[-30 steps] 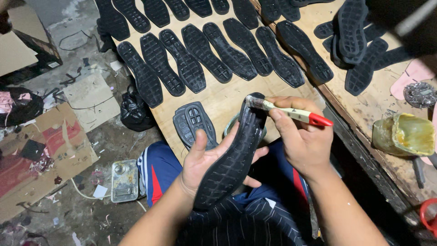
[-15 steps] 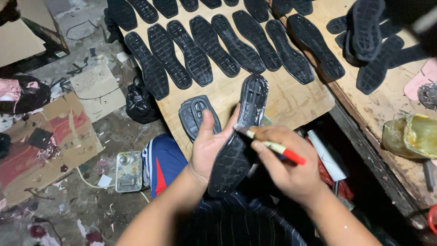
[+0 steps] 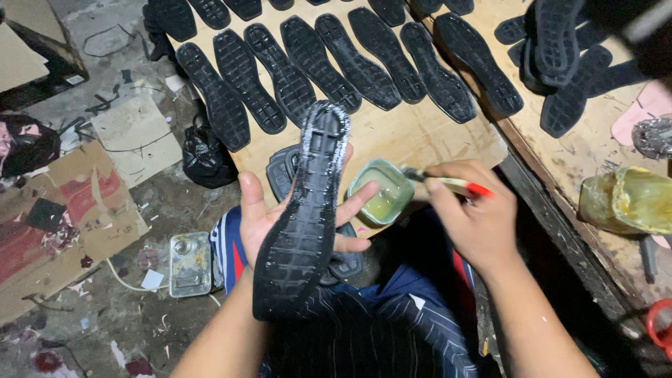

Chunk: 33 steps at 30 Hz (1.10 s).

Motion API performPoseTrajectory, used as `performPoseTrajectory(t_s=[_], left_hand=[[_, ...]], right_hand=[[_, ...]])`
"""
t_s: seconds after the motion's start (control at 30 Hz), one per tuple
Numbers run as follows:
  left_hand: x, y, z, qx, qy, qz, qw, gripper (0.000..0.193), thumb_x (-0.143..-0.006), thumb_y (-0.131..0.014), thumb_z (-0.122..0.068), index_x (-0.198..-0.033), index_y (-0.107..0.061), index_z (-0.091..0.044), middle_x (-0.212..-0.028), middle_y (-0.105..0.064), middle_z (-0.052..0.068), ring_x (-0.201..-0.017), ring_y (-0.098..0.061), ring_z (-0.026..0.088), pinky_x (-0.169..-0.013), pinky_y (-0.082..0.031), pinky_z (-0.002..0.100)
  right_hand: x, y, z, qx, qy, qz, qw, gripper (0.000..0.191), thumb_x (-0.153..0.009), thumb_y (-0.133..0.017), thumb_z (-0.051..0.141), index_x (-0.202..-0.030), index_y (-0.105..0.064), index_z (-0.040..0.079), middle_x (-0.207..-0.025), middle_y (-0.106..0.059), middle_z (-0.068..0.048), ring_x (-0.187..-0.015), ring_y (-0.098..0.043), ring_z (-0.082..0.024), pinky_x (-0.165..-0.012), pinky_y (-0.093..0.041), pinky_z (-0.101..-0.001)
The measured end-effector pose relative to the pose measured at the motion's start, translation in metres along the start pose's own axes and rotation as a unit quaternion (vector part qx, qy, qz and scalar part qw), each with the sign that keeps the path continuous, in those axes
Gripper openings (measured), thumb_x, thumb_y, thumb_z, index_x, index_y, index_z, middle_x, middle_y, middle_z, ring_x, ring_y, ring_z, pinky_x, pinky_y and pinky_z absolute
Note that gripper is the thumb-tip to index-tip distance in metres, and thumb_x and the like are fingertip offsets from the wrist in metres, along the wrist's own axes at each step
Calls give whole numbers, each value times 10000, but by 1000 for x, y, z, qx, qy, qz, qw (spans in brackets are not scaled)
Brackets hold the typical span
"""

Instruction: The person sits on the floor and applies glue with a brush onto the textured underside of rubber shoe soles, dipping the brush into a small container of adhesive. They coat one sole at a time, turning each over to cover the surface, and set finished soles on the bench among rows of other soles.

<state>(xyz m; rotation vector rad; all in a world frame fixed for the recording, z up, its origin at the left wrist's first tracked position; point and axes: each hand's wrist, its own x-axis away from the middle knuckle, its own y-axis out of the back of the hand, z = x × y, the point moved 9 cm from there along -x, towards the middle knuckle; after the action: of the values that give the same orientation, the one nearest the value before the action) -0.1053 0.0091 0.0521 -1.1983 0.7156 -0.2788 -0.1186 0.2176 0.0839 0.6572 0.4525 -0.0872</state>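
Note:
My left hand holds a black rubber shoe sole upright, its ridged inside facing me and its top rim shiny with wet glue. My right hand grips a small brush with a red and white handle. The bristle end sits at the rim of a small green bowl of yellowish glue, just right of the sole. Another dark sole lies under my left hand.
Several black soles lie in a row on a wooden board. More soles are stacked at top right. A yellowish glue container stands at right. Cardboard scraps, a black bag and a small tin litter the floor at left.
My right hand has moved the brush off the sole and over to the green glue bowl. The sole's top rim now shows wet glue, and my left hand holds it more upright.

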Motion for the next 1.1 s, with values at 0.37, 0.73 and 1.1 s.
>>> performPoseTrajectory(t_s=[0.37, 0.73, 1.1], left_hand=[[20, 43, -26, -121, -95, -161, 975, 909, -987, -400, -741, -1594, -310, -71, -1608, -409, 58, -1603, -217, 319, -1259, -145, 711], [10, 55, -7, -202, -40, -162, 965, 695, -1049, -334, -599, -1666, -143, -343, -1668, -309, -32, -1539, -266, 281, -1198, -251, 669], [5, 50, 32, -212, 11, -97, 973, 692, -1176, -315, -622, -1725, -51, -293, -1560, -377, 94, -1414, -416, 246, -1220, -351, 530]], right_hand=[[4, -71, -37, 82, -31, 87, 992, 183, -846, -790, 192, -996, -772, 90, -867, -697, -130, -860, -656, -290, -749, -520, -377], [44, -30, -68, -356, -330, 51, 873, 204, -1001, -614, 131, -1104, -624, -44, -963, -727, -216, -827, -755, -300, -703, -611, -409], [27, -40, 0, -335, -181, -43, 924, 187, -1015, -611, 25, -1179, -577, -58, -1031, -746, -217, -920, -749, -233, -838, -623, -356]])
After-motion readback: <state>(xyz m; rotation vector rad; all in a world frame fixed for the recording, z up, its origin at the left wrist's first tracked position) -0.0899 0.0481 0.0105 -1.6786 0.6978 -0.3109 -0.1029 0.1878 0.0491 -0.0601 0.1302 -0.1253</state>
